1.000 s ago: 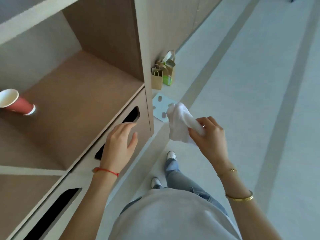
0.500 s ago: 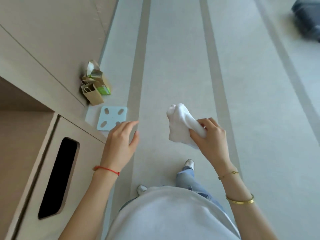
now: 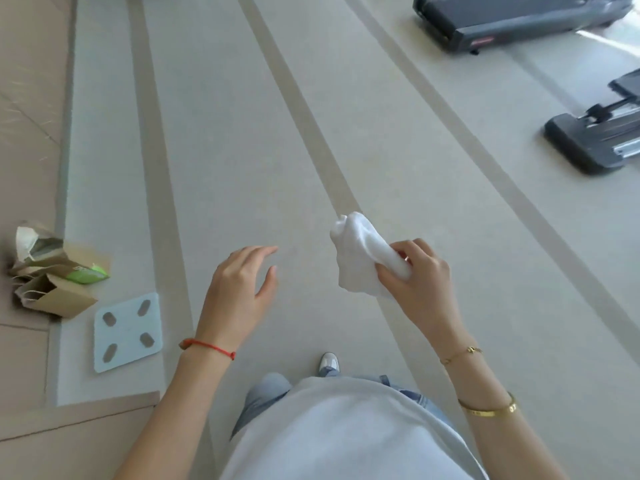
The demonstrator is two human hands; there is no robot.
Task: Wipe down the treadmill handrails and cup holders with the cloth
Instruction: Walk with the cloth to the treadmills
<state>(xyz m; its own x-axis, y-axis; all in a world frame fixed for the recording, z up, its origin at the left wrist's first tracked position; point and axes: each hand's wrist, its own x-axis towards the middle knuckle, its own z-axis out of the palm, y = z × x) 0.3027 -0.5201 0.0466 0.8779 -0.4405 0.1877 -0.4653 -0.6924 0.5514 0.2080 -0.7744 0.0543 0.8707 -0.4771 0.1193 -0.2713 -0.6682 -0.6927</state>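
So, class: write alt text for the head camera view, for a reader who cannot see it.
Seen from above, a person's right hand grips a bunched white cloth while the open, empty left hand reaches forward over a striped floor. A treadmill lies far ahead at upper right; paper bags and a bathroom scale sit at left.

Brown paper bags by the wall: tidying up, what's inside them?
A green packet pokes from the brown paper bags; white paper tops another. Deeper contents are hidden.
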